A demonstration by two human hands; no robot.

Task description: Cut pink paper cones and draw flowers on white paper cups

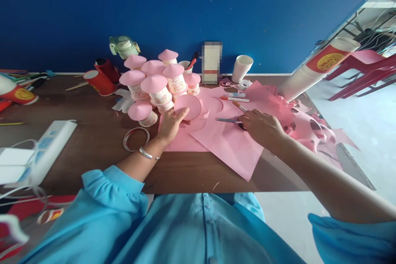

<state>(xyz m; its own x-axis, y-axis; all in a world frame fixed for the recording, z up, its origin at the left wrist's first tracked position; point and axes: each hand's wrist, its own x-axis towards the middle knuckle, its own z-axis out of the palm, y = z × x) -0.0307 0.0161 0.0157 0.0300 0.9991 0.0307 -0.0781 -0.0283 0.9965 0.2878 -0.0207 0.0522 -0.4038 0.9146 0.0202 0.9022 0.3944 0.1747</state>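
in the head view, the left hand [171, 124] grips a round pink paper piece [187, 107] by its edge, just in front of paper cups [161, 97] with pink cone tops [154, 84]. the right hand [260, 126] curls over the scissors [227, 120] at the handle end; whether it grips them i cannot tell. the blades point left above pink sheets [227, 148]. a tape roll [125, 140] lies near the left wrist.
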